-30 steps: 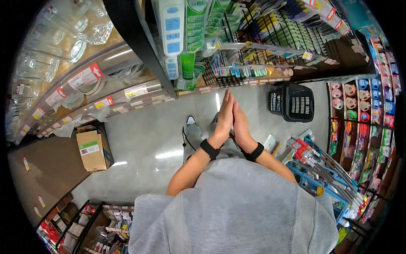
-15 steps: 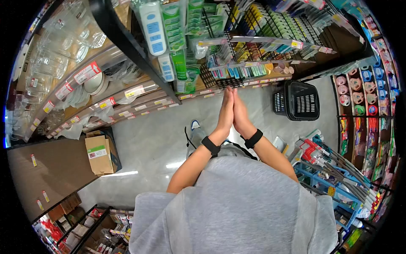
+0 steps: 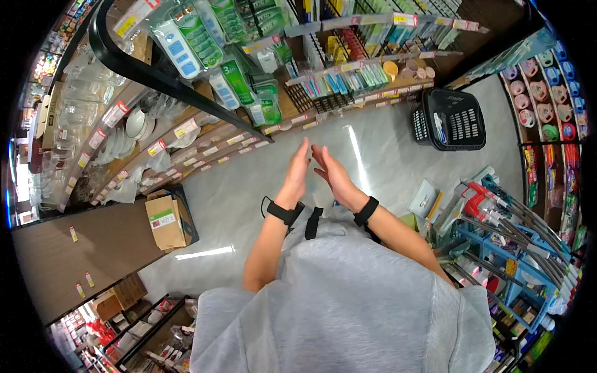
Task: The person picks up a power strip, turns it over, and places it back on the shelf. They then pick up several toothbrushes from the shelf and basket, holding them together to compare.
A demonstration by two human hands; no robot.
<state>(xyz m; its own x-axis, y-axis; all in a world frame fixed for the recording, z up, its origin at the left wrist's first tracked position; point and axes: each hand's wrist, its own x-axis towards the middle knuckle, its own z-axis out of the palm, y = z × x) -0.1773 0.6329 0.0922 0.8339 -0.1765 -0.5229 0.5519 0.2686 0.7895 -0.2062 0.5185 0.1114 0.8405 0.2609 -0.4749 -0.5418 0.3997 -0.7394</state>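
Note:
Both hands are raised in front of my body over the floor, palms turned toward each other with a narrow gap between them. My left hand [image 3: 297,171] has its fingers stretched out and holds nothing. My right hand [image 3: 336,174] is stretched out too, its thumb apart from the fingers, with nothing in it. Each wrist wears a black band; a thin dark loop sticks out at the left one. Beyond the fingertips is the shelf with hanging packs, where a green-and-white power strip pack [image 3: 236,81] and a row of toothbrush-like packs [image 3: 339,84] show.
A black shopping basket [image 3: 451,121] with a small item inside stands on the floor at the upper right. A cardboard box [image 3: 166,221] sits at the left. Mop handles [image 3: 516,227] and a blue rack [image 3: 491,245] stand at the right. Glassware [image 3: 93,102] and bowls [image 3: 138,126] fill the left shelves.
My palms, pressed together before, have come apart, and the fingers of my right hand have spread slightly. The view has shifted, and the basket now appears farther right and higher.

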